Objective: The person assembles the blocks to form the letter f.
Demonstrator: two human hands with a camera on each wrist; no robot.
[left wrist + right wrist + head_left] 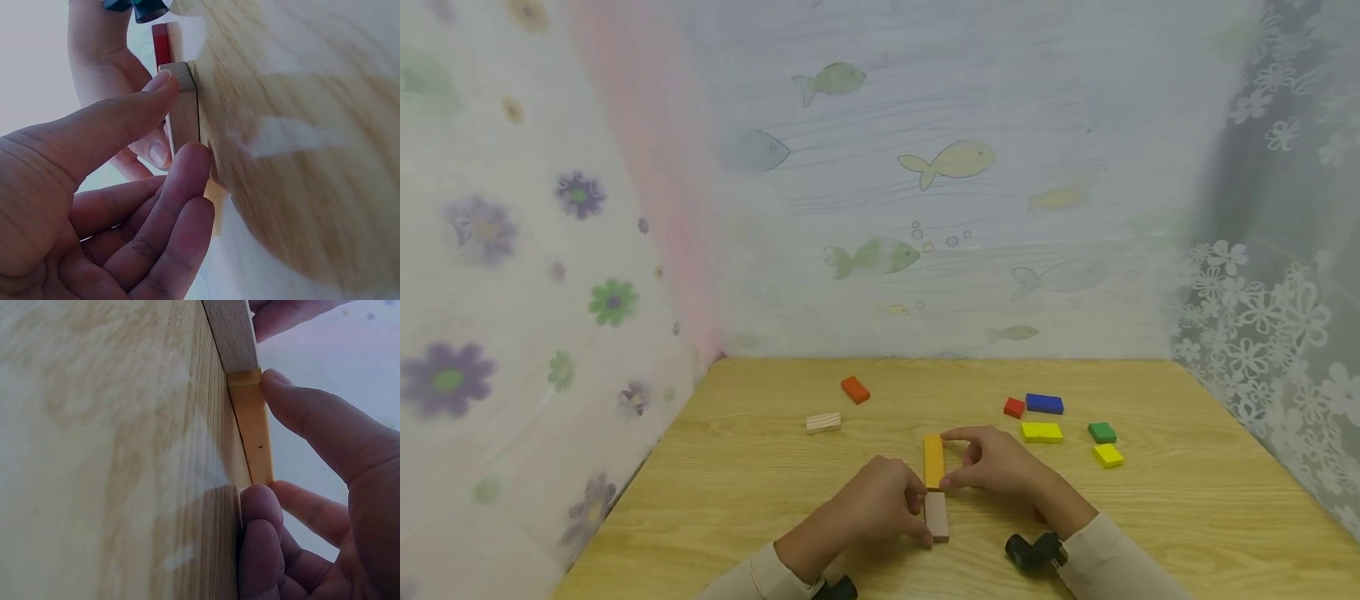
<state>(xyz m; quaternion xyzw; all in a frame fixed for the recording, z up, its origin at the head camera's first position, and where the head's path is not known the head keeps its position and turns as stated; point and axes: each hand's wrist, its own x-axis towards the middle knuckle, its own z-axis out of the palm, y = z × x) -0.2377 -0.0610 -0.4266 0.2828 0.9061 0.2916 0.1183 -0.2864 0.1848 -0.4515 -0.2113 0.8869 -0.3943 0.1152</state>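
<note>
Two flat blocks lie end to end on the wooden table, one plain wood (936,517) nearer me, one orange-yellow (933,462) beyond it. My left hand (880,504) pinches the plain block lengthwise, thumb at its near end and a finger by its far end. From the right, my right hand (996,462) holds the orange-yellow block between thumb and index finger. In the right wrist view the ends of the orange-yellow block (255,434) and the plain block (232,334) meet. The left wrist view shows the thumb on the plain block's end (178,75).
Farther left lie an orange-red block (855,389) and a striped pale wood block (823,423). At right are a red block (1014,407), a blue one (1045,404), two yellow ones (1041,432) and a green one (1102,432). Another red block (161,47) shows in the left wrist view.
</note>
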